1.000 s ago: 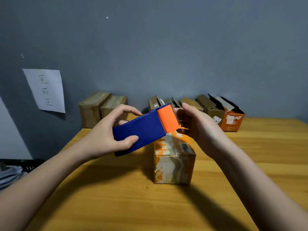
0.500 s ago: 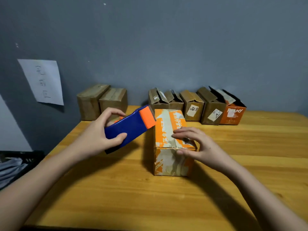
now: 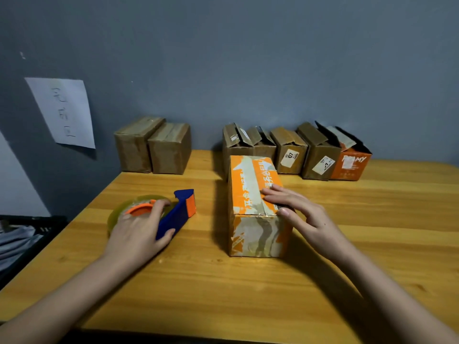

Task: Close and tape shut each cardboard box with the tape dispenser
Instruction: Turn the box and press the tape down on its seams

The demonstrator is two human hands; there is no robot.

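Observation:
An orange and white cardboard box (image 3: pixel 250 194) stands closed in the middle of the wooden table (image 3: pixel 248 281), tape running along its top seam. My right hand (image 3: pixel 295 212) lies on its top near edge, fingers straight and pressing the tape, thumb against the right side. To the left, the blue and orange tape dispenser (image 3: pixel 177 212) with its clear tape roll (image 3: pixel 131 207) lies on the table. My left hand (image 3: pixel 139 232) grips it, fingers over the roll and thumb against the blue body.
Along the wall stand two closed brown boxes (image 3: pixel 154 147) at the left and a row of several boxes with raised flaps (image 3: pixel 293 150), the rightmost one orange (image 3: pixel 351 163). A paper sheet (image 3: pixel 62 110) hangs on the wall. A dark crate (image 3: pixel 24 234) sits beyond the table's left edge.
My left hand brought the dispenser down from the air onto the table at the left. My right hand left the dispenser's blade and settled on the box top.

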